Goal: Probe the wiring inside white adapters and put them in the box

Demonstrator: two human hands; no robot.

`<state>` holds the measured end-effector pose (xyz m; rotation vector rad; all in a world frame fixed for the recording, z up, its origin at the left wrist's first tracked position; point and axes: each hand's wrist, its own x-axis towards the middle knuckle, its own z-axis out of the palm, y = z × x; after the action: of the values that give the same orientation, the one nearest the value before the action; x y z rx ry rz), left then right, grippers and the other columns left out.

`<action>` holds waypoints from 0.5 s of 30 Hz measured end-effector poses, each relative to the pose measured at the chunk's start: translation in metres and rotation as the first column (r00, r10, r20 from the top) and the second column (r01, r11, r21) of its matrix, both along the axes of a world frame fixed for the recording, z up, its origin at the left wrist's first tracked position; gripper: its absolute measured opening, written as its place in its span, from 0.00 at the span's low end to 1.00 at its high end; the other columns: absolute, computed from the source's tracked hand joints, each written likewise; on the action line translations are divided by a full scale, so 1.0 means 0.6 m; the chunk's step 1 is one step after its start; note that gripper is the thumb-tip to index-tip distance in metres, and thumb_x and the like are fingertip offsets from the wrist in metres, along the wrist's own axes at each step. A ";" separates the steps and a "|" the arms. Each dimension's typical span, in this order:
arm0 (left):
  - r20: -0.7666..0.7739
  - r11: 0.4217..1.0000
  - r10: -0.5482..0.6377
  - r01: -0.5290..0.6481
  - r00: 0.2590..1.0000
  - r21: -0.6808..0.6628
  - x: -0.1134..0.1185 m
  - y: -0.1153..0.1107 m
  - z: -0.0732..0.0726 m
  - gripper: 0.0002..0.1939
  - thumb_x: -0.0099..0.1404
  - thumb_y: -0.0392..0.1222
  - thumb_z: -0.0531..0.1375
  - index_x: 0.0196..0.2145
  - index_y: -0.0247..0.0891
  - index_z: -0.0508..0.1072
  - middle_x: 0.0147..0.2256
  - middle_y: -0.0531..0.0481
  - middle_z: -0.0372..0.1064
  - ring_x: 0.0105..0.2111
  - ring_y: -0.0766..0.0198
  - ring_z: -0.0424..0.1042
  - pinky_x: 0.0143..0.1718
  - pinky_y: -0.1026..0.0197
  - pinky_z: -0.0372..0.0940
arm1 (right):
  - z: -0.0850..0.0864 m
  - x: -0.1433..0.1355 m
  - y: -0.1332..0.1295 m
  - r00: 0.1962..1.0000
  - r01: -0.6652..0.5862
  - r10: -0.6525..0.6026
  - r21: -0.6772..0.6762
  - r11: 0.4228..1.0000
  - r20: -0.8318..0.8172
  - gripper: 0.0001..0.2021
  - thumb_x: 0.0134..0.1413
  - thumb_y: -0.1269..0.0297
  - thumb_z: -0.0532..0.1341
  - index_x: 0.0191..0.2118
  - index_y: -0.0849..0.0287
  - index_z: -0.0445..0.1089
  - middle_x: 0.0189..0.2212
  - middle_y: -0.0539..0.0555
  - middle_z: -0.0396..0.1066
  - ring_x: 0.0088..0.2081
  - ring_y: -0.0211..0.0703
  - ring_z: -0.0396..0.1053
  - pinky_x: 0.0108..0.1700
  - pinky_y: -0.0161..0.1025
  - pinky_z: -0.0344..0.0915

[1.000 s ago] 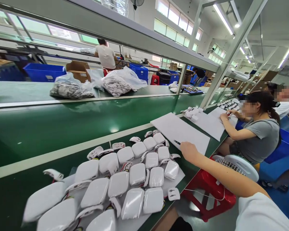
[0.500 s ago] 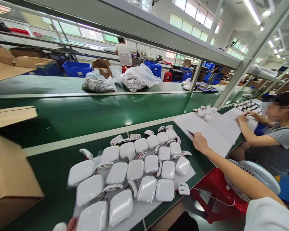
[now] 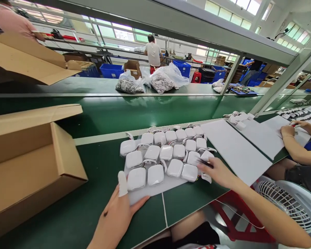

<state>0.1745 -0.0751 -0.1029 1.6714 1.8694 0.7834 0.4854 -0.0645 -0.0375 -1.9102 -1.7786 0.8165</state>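
Several rounded white square devices (image 3: 155, 174) lie in rows on a white sheet (image 3: 142, 197) on the green table. At the sheet's near left corner is my left hand (image 3: 121, 204), its thumb and index finger spread; the index finger wears a white cover and touches the left edge. My right hand (image 3: 217, 171) is closed on dark tweezers (image 3: 205, 163) over the right end of the rows. Small curved white parts (image 3: 206, 177) with wires lie between and around the devices.
An open cardboard box (image 3: 69, 152) stands at left. White boards (image 3: 235, 148) lie at right, near a co-worker's hands (image 3: 289, 129). Plastic bags (image 3: 162, 83) rest on the far ledge. A fan (image 3: 282, 204) and red stool (image 3: 238, 221) are below right.
The view has swung left. My right hand has moved with the tweezers from the white board to the devices. My left hand has come further into view at the sheet's corner.
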 end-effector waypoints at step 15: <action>-0.406 0.899 -0.191 0.325 0.894 0.293 0.068 0.004 0.058 0.36 0.61 0.50 0.54 0.62 0.33 0.48 0.61 0.35 0.48 0.61 0.43 0.46 0.58 0.45 0.49 | -0.004 -0.039 0.023 0.832 -0.026 0.053 -0.056 0.998 0.552 0.20 0.41 0.49 0.63 0.33 0.61 0.64 0.30 0.57 0.72 0.32 0.50 0.70 0.27 0.36 0.55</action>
<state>0.2151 -0.0726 -0.0680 2.3881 1.7460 0.7649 0.4622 -0.0507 -0.0399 -2.3138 -2.1390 0.3194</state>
